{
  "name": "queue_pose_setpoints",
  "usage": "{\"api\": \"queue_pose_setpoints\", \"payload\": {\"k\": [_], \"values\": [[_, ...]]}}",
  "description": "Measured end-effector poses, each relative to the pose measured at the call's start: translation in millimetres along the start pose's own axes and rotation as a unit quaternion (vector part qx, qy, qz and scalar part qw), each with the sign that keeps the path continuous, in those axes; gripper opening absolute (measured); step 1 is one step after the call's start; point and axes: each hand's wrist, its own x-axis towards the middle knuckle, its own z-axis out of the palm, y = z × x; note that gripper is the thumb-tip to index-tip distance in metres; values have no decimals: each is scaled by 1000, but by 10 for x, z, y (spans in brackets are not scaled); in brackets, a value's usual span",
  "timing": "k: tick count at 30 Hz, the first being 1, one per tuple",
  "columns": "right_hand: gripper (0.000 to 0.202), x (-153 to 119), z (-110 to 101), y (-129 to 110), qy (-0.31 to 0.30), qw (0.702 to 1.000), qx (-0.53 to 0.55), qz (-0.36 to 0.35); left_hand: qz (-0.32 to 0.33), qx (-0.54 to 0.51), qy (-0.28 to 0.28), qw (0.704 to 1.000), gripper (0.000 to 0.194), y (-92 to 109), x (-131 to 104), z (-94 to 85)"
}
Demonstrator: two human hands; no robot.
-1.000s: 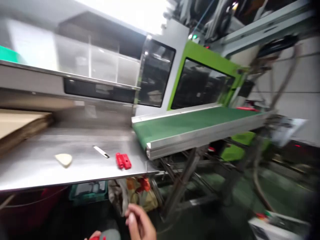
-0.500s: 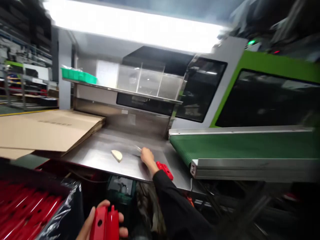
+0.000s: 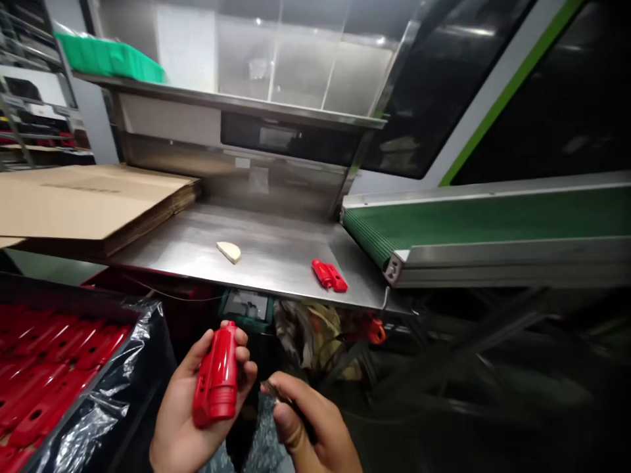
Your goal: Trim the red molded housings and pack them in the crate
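Observation:
My left hand point(image 3: 194, 401) is wrapped round a red plastic part point(image 3: 223, 371), a glossy cylinder with a ringed end joined to a flatter side piece. Just to its right, my right hand point(image 3: 315, 424) pinches a small, thin blade-like tool point(image 3: 271, 389); most of it is hidden by the fingers, and its tip points toward the red part without touching it. A second red plastic part point(image 3: 329, 275) lies on the metal table point(image 3: 276, 263) near its front right. Farther left on that table is a pale half-round piece point(image 3: 229, 251).
At lower left stands a box lined with black plastic point(image 3: 125, 387), holding several red parts. Flat cardboard point(image 3: 98, 197) is stacked on the table's left. A green conveyor belt point(image 3: 493, 226) meets the right side. Above runs a shelf point(image 3: 236, 102) with a green bin point(image 3: 111, 58).
My right hand has come back from the tabletop toward my left hand, bringing the thin tool. The red part in my left hand is raised and turned. The view has tilted down.

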Motion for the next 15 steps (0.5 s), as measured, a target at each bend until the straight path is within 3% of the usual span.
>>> {"api": "queue_pose_setpoints", "payload": {"k": [3,6,10,15], "values": [[22,55,-5,-34,-53,987,-51,-144,-32,0,11,999,21,-62,-56,52],[42,96,8,-64,-47,962,-141,-227,-31,2,3,1000,18,-85,-140,109],[46,142,74,-119,-49,934,-210,-286,15,1,-10,1000,11,-110,-229,167],[42,118,232,-159,23,943,-178,-279,3,-9,-73,997,13,-132,-307,178]]}}
